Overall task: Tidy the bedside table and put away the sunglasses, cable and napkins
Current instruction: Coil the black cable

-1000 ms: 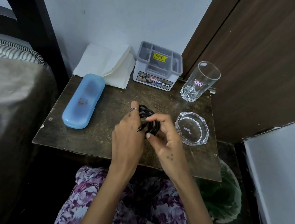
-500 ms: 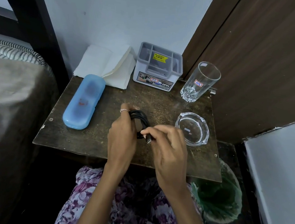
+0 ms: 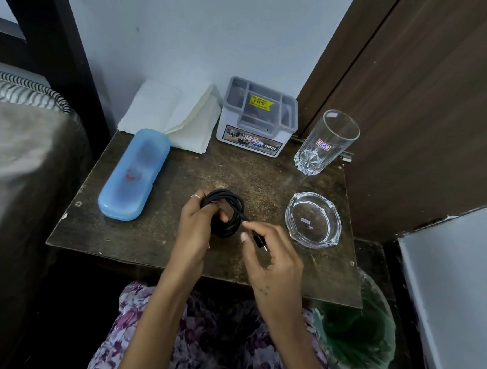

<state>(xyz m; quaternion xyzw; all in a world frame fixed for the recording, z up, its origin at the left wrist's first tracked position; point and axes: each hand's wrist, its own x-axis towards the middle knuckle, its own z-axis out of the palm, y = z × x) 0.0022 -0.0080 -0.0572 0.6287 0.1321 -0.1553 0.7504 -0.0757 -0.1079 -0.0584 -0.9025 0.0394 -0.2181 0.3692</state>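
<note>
Compared with half a second ago, the right hand (image 3: 271, 260) has drawn the free cable end out to the right of the coil, and the coil now shows as an open ring instead of a bunched bundle.

Left hand (image 3: 195, 230): fingers curled around the left side of the coiled black cable (image 3: 228, 212), a fingertip showing through the ring. A ring sits on one finger. The coil is held over the middle of the bedside table (image 3: 143, 234); whether it touches the tabletop cannot be determined.

Right hand: thumb and forefinger pinch the cable's loose end just behind its plug (image 3: 260, 242). A short straight run of cable joins the plug to the right edge of the coil. The two hands are close together but apart.

Other items on the table:
- Blue sunglasses case (image 3: 134, 174), closed, lying left of the hands, well apart from the coil.
- White napkins (image 3: 169, 113), stacked at the back left corner against the wall, touching the far end of the case.
- Grey compartment organiser (image 3: 258, 118), back centre, beside the napkins.
- Tall drinking glass (image 3: 325, 141), upright, back right.
- Glass ashtray (image 3: 313, 218), just right of the right hand.

A green bin (image 3: 358, 341) stands on the floor below the table's right front corner.
</note>
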